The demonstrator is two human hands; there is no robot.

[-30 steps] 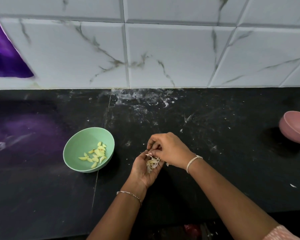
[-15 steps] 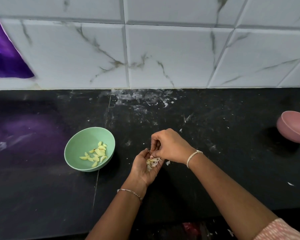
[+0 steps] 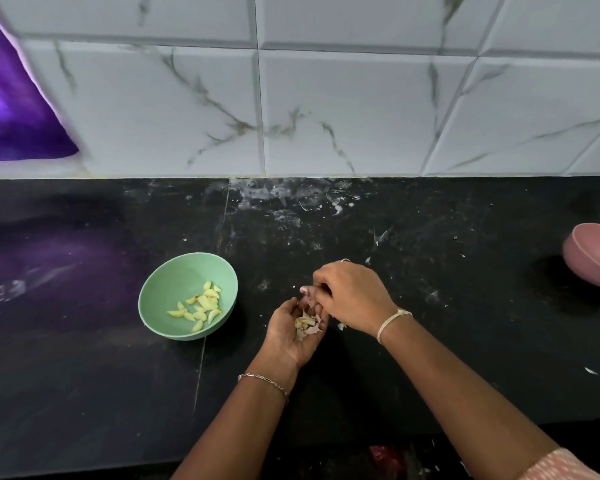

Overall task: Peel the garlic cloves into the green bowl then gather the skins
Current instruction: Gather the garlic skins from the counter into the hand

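A green bowl point(image 3: 174, 289) stands on the black counter left of my hands, with several peeled yellow garlic cloves point(image 3: 201, 304) inside. My left hand point(image 3: 288, 337) is cupped palm up and holds a small heap of pale garlic skins point(image 3: 307, 323). My right hand point(image 3: 352, 294) sits just above and to the right of it, fingers curled down toward the left fingertips. What the right fingers pinch is hidden.
A pink bowl point(image 3: 594, 259) lies tilted at the right edge. Loose skin scraps lie on the counter beside my right wrist point(image 3: 341, 326) and at the far right point(image 3: 590, 371). A white tiled wall point(image 3: 326, 109) bounds the back, with a purple sheet point(image 3: 11, 109) at the upper left.
My right hand has shifted slightly up and right above the left palm. The left hand still cups the skins. The bowls have not moved.
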